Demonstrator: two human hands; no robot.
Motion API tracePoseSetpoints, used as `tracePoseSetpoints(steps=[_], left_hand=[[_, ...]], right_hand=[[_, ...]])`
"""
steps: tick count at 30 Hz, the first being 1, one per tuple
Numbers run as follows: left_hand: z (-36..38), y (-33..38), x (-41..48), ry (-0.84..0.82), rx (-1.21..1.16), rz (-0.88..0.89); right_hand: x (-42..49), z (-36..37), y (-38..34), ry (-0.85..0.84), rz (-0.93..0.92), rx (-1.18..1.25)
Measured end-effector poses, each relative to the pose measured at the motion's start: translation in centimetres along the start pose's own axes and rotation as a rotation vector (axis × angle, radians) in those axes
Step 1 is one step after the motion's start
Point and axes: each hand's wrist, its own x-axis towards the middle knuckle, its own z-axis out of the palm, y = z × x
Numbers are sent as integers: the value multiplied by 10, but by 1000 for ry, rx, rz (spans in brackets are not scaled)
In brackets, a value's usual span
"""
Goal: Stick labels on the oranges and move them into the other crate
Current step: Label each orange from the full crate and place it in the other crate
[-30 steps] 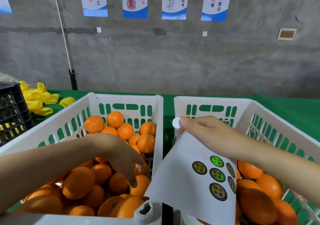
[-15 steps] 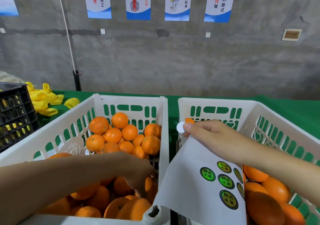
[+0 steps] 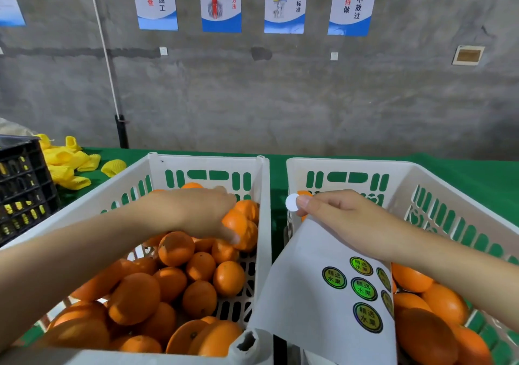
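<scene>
Two white slotted crates stand side by side on a green table. The left crate (image 3: 207, 165) holds several oranges (image 3: 229, 278). My left hand (image 3: 202, 213) reaches over its far right part and curls its fingers round one orange (image 3: 236, 223) there. My right hand (image 3: 345, 218) hovers over the right crate (image 3: 345, 168), which has several oranges (image 3: 443, 305) in it. That hand holds a white label sheet (image 3: 309, 289) with green round labels (image 3: 334, 277), and a peeled round label (image 3: 292, 202), white side showing, sticks to its fingertip.
A black crate (image 3: 22, 185) stands at the left edge, with yellow foam fruit nets (image 3: 67, 162) behind it. A grey concrete wall with posters (image 3: 220, 2) rises behind the table. A black pole (image 3: 121, 131) stands at the table's back left.
My left hand has moved from the near part of the left crate to its far right part and closed round an orange. My right hand has kept its place with sheet and label.
</scene>
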Motion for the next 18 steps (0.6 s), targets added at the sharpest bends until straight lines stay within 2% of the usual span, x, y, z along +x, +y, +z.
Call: tracePoseSetpoints(steps=[4,7,9,11,13,18], left_hand=[[-6,3,2,282,-131,-125],[-10,24,-3,628,-243,-84],[-19,39,-13,778,-343,-9],[-25,54,-25,797,-374,57],[-23,64,-31,739,-350,91],[-16,63,-29,648,-376,94]], right_hand=[[0,-2,-5,39,-10,-46],[1,-5,-2,129,-27,-67],[3,-5,-1,190,-47,-60],[4,-6,-4,241,-59,-32],[6,-7,-4,274,-65,-23],[8,-6,0,342,-98,45]])
